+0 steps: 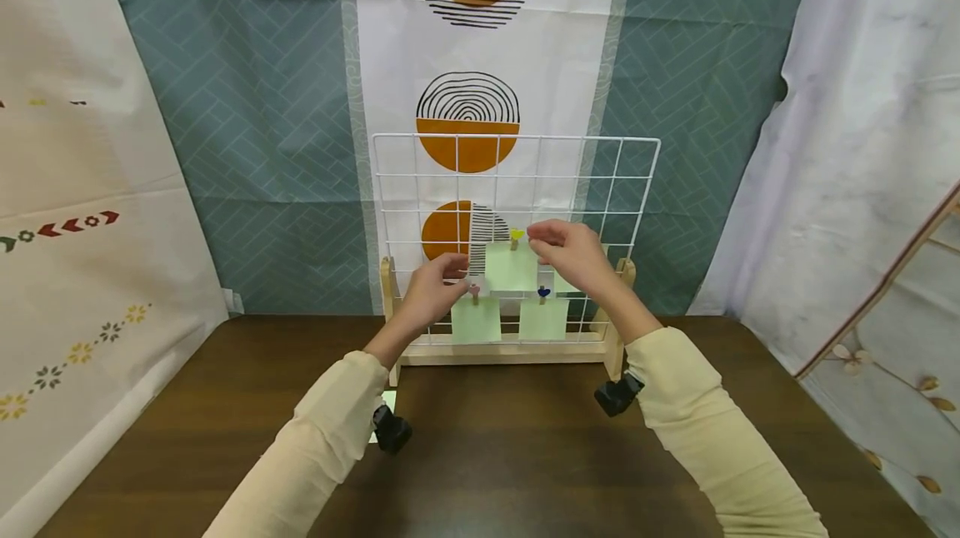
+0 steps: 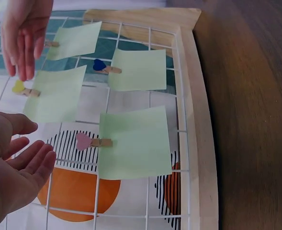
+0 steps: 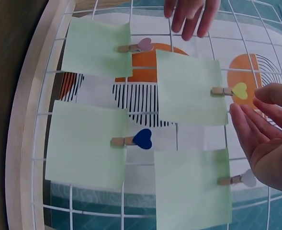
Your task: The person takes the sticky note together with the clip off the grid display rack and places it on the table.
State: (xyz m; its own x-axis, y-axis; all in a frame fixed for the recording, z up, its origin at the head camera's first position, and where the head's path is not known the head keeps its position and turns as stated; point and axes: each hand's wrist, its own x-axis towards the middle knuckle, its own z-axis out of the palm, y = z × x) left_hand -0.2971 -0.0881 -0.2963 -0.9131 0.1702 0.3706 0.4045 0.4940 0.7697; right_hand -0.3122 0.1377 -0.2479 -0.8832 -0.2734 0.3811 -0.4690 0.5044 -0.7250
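Several pale green paper notes hang on a white wire grid [image 1: 630,177], each pinned by a small wooden clothespin with a heart on it. My right hand [image 1: 573,255] has its fingertips right beside the yellow-heart clothespin [image 3: 223,90] on an upper note [image 3: 191,88]; thumb and fingers are apart. Relaxed fingers show on my left hand [image 1: 435,292], which hovers near the pink-heart clothespin [image 2: 100,142] and its note [image 2: 135,143]. The blue-heart clothespin [image 3: 123,141] holds a lower note [image 3: 85,143]. A pale-heart clothespin [image 3: 230,180] holds another upper note [image 3: 193,189], partly behind my right hand in the head view.
The grid stands in a wooden base [image 1: 502,355] on a dark brown table [image 1: 495,455]. Pale green paper [image 1: 390,398] lies on the table, mostly hidden by the left sleeve. A patterned curtain [image 1: 262,105] hangs behind; light cloths [image 1: 862,188] flank the sides.
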